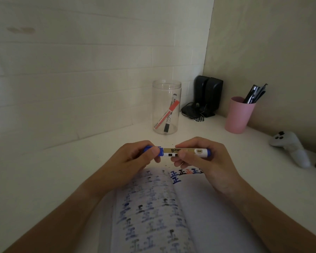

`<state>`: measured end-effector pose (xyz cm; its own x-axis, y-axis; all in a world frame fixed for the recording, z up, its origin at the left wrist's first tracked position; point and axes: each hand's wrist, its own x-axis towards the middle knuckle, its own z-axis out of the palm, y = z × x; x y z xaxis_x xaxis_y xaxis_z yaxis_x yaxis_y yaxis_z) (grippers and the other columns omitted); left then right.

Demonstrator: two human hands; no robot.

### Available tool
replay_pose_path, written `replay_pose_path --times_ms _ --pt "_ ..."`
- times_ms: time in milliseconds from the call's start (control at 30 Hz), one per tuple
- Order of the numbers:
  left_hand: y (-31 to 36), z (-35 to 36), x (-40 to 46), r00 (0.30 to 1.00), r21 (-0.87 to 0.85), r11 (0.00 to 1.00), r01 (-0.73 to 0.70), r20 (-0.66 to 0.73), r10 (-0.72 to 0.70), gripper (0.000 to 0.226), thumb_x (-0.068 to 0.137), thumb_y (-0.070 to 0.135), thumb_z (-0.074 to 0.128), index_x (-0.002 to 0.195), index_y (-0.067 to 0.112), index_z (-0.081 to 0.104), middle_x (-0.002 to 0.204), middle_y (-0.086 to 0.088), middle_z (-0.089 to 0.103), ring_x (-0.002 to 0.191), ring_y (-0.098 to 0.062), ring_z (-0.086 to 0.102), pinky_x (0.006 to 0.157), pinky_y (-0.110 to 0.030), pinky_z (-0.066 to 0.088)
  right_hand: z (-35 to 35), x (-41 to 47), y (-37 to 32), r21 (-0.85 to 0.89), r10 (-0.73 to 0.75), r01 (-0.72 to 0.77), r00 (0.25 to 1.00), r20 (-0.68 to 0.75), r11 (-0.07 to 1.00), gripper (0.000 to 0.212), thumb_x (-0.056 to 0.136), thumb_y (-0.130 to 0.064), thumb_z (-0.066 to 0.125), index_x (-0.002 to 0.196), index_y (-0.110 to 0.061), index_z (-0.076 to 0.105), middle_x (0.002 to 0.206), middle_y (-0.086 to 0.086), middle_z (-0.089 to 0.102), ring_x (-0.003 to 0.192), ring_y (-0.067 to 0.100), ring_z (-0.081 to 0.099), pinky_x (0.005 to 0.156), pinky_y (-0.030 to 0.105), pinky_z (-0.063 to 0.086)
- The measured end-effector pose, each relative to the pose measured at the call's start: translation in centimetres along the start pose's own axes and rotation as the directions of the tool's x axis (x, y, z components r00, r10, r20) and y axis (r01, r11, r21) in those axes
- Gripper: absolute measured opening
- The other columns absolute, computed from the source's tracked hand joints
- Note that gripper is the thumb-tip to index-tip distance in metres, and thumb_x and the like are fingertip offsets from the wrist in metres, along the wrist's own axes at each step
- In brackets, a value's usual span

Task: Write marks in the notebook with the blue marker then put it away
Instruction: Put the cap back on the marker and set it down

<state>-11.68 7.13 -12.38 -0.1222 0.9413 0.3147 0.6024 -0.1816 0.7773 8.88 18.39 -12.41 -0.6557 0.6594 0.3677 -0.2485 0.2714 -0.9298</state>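
Note:
I hold the blue marker level above the top of the open notebook. My left hand pinches its blue cap end, which sits on the barrel. My right hand grips the white and gold barrel near the blue tail. The left page is full of faint blue and black marks. The right page carries a short row of blue, black and orange marks at its top.
A clear plastic jar with a red marker and a black marker stands behind. At the right are a pink cup of pens, black speakers with cables, and a white controller on the white desk.

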Motion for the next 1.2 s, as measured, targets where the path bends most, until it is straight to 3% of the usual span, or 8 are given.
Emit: replay_pose_path --times_ms 233,400,533,667,800,867,967,1200 --pt "0.7 0.7 -0.2 0.997 -0.283 0.956 0.073 0.028 -0.068 0.041 0.100 0.038 0.049 0.067 0.013 0.055 0.057 -0.004 0.034 0.054 -0.023 0.024 0.051 -0.029 0.027 0.3 -0.4 0.1 0.012 -0.049 0.049 0.999 0.019 0.999 0.025 0.081 -0.011 0.072 0.102 0.000 0.075 0.086 0.016 0.081 0.075 0.027 0.078 0.071 0.030 0.063" --pt "1.5 0.7 -0.5 0.998 -0.337 0.940 0.060 0.042 -0.049 0.041 0.099 0.037 0.049 0.062 0.019 0.054 0.059 -0.010 0.031 0.055 -0.029 0.018 0.055 -0.040 0.022 0.6 -0.6 -0.1 -0.012 -0.066 0.066 0.998 0.021 0.998 0.026 0.078 -0.010 0.075 0.102 0.002 0.075 0.087 0.018 0.080 0.074 0.027 0.078 0.071 0.027 0.062" --pt "1.5 0.7 -0.7 0.997 -0.343 0.937 0.066 0.050 -0.052 0.042 0.099 0.037 0.050 0.062 0.018 0.051 0.057 -0.007 0.031 0.051 -0.022 0.019 0.051 -0.029 0.023 0.6 -0.8 -0.4 -0.035 -0.075 0.076 0.997 0.031 0.996 0.026 0.078 -0.012 0.076 0.100 0.000 0.076 0.086 0.016 0.080 0.072 0.019 0.077 0.069 0.023 0.059" --pt "1.2 1.2 -0.1 0.984 -0.130 0.991 -0.040 -0.176 0.017 0.031 0.095 0.041 0.059 0.065 0.032 0.063 0.056 0.007 0.050 0.053 -0.009 0.042 0.056 -0.018 0.037 0.2 -0.5 -0.8 -0.281 -0.137 0.127 0.991 -0.014 0.951 0.019 0.080 -0.012 0.082 0.098 -0.013 0.077 0.086 -0.002 0.080 0.071 0.007 0.072 0.062 0.017 0.054" --pt "0.0 0.9 0.0 0.948 0.188 0.980 -0.064 -0.295 0.118 0.025 0.094 0.051 0.058 0.086 0.028 0.064 0.082 0.008 0.068 0.079 -0.011 0.062 0.070 -0.019 0.048 -2.8 0.8 0.3 -0.642 -0.258 0.052 0.938 -0.231 0.765 0.023 0.083 -0.014 0.081 0.100 -0.025 0.070 0.089 -0.019 0.074 0.083 -0.001 0.069 0.067 0.008 0.048" --pt "-1.2 0.7 -0.1 0.958 0.367 0.930 0.011 -0.271 0.095 0.019 0.098 0.050 0.053 0.096 0.034 0.063 0.095 0.012 0.067 0.091 -0.009 0.062 0.075 -0.027 0.049 -4.4 1.1 1.4 -0.677 -0.219 -0.079 0.913 -0.343 0.732 0.020 0.085 -0.016 0.077 0.101 -0.026 0.070 0.088 -0.016 0.072 0.080 0.003 0.066 0.066 0.010 0.045" --pt "-2.5 0.4 0.1 0.971 0.441 0.891 0.107 -0.240 0.002 0.021 0.097 0.054 0.047 0.104 0.041 0.061 0.103 0.018 0.063 0.097 -0.005 0.059 0.080 -0.031 0.049 -5.3 1.4 2.9 -0.668 -0.126 -0.226 0.892 -0.435 0.709 0.015 0.085 -0.021 0.076 0.099 -0.023 0.073 0.096 -0.002 0.071 0.082 0.012 0.061 0.067 0.019 0.043" --pt "-2.9 0.3 0.1 0.977 0.501 0.856 0.132 -0.213 -0.026 0.030 0.096 0.060 0.038 0.105 0.042 0.059 0.109 0.019 0.060 0.102 -0.007 0.056 0.083 -0.032 0.047 -5.1 1.9 3.7 -0.735 -0.054 -0.293 0.912 -0.407 0.611 0.014 0.083 -0.038 0.075 0.093 -0.029 0.076 0.096 -0.003 0.066 0.080 0.008 0.059 0.064 0.016 0.040"
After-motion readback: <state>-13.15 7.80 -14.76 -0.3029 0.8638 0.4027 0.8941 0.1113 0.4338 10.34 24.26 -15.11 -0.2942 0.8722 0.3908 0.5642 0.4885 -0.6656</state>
